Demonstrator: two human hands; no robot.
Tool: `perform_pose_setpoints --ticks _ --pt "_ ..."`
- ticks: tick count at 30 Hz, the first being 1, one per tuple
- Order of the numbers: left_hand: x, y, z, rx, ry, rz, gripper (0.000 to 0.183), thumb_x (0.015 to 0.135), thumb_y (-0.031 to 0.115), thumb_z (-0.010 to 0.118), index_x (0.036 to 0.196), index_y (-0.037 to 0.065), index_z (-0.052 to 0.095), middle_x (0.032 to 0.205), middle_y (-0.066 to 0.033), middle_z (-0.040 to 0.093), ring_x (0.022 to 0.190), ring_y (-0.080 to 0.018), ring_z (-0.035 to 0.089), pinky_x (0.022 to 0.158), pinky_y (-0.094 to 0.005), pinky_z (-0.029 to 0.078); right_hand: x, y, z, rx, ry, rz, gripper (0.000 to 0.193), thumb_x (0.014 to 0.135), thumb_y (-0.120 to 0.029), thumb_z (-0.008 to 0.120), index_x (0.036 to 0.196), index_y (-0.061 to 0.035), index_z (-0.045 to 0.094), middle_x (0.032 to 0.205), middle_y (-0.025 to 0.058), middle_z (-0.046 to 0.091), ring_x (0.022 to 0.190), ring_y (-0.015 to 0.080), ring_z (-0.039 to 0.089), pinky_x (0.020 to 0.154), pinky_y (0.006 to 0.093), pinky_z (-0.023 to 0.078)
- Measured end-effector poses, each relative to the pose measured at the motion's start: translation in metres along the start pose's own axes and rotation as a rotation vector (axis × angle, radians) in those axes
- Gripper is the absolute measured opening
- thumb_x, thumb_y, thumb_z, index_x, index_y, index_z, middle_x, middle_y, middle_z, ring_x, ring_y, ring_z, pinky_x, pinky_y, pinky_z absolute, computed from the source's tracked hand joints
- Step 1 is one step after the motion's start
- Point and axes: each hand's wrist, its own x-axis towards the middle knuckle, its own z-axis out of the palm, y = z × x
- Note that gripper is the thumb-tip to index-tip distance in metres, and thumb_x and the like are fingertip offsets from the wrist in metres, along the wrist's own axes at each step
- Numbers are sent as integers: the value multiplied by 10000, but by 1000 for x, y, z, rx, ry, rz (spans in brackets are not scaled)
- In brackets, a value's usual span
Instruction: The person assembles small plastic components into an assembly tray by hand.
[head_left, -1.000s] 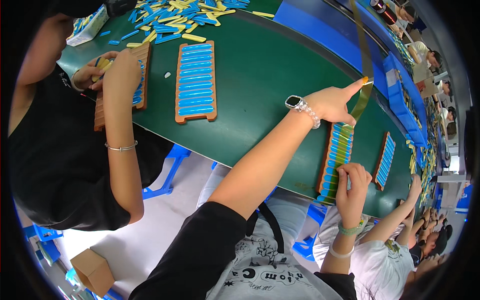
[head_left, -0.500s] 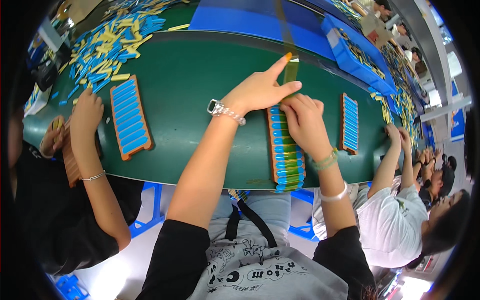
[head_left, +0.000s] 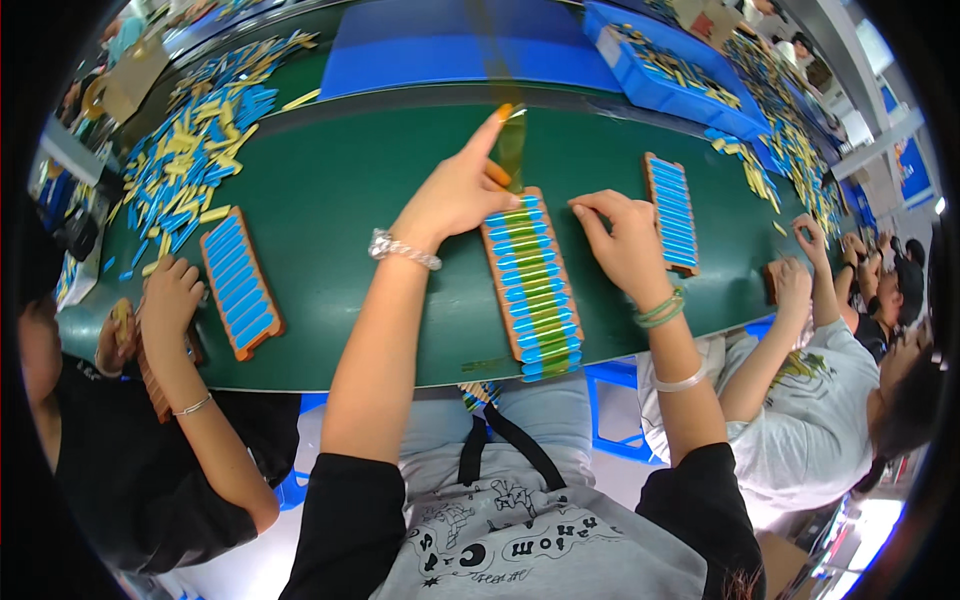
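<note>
In front of me a brown slotted rack (head_left: pixel 548 290) holds a row of blue flat sticks, with a yellow-green strip of clear tape (head_left: pixel 525 245) running along their middle. At the rack's far end my left hand (head_left: pixel 455 190) is closed on the tape, its thumb at the rack's edge and its index finger stretched away. Beyond those fingers the tape rises from the rack toward the far side, blurred. Just right of the rack, apart from it, my right hand (head_left: pixel 625 240) is in a pinch above the table; nothing shows between its fingertips.
Similar filled racks stand left (head_left: pixel 240 285) and right (head_left: pixel 670 212) on the green table (head_left: pixel 390 130). Loose blue and yellow sticks (head_left: pixel 195 160) are heaped at the far left. A blue bin (head_left: pixel 680 75) of sticks stands at the back right. Co-workers' hands (head_left: pixel 168 300) work at both sides.
My right hand has come off the tape at the rack's far end and moved to the right. My left hand stays by the tape; the view has shifted somewhat.
</note>
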Motion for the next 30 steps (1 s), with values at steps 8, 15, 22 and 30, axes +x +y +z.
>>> perform_pose_setpoints --ticks 8,15,22,30 --pt "0 2 6 -102 41 63 1053 787 -8 744 1600 183 103 1166 -163 614 961 -190 648 871 -327 531 -14 -6 1 174 -81 71 171 912 -166 601 1007 -91 723 931 75 701 858 250 663 827 391 393" --pt "-11 34 0 -641 -5 115 976 811 -42 704 1585 217 168 1184 -150 621 961 -198 654 877 -337 543 -10 -9 12 325 -168 -10 364 878 -260 655 1209 -110 657 882 96 602 837 261 597 792 381 418" --pt "-18 33 -11 -727 -35 139 1047 722 37 785 1579 218 212 1161 -146 621 896 -165 652 807 -305 560 -3 -42 41 -39 -145 -264 542 833 -373 656 1264 -61 551 1011 144 510 937 313 503 807 412 402" --pt "-14 20 -16 -1034 -145 262 1075 763 -32 758 1589 242 127 1191 -202 621 935 -262 690 825 -403 586 28 -36 43 -214 -286 -86 587 855 -364 641 1363 -103 508 1202 172 515 1107 359 507 920 453 405"
